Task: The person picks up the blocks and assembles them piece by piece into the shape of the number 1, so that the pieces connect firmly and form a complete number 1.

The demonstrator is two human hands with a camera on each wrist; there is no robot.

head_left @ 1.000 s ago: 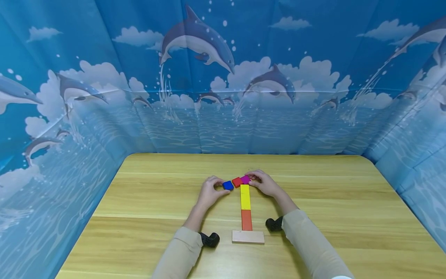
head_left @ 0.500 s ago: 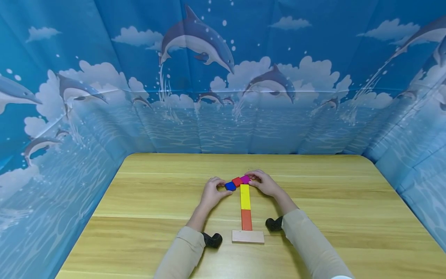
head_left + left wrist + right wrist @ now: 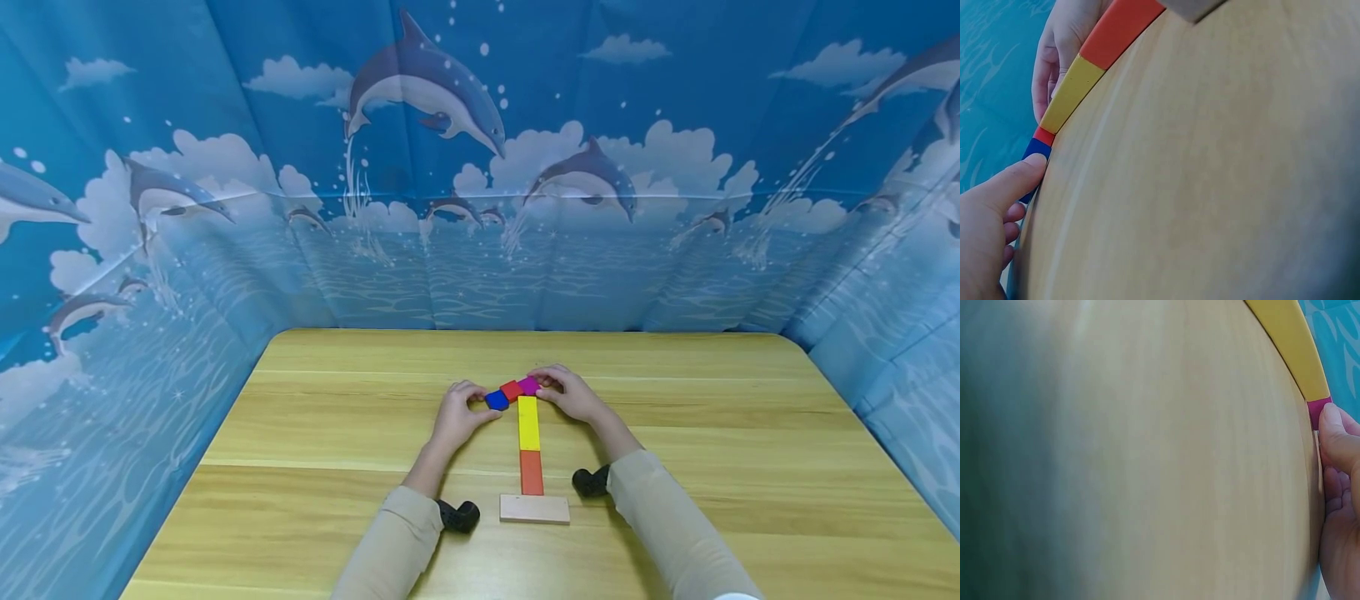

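Note:
Between thumb and fingers, my left hand [image 3: 456,417] pinches a blue block [image 3: 497,401] at the left end of a short slanted row. A small red block [image 3: 512,391] sits in the middle of that row, touching the blue one. At the right end lies a magenta block [image 3: 528,386], which my right hand [image 3: 573,395] pinches; in the right wrist view the thumb lies on the magenta block [image 3: 1315,412]. Just below the row, a yellow block [image 3: 528,423] runs lengthwise toward me, its far end against the row.
An orange-red block [image 3: 531,472] continues the line from the yellow one. Across its near end lies a pale wooden block [image 3: 535,509]. All lie flat on the wood-grain table [image 3: 300,467]. A dolphin-print curtain [image 3: 480,275] stands behind and at both sides.
My left hand has moved slightly right with the blue block, closing the gap to the red block. The right hand has stayed at the magenta block.

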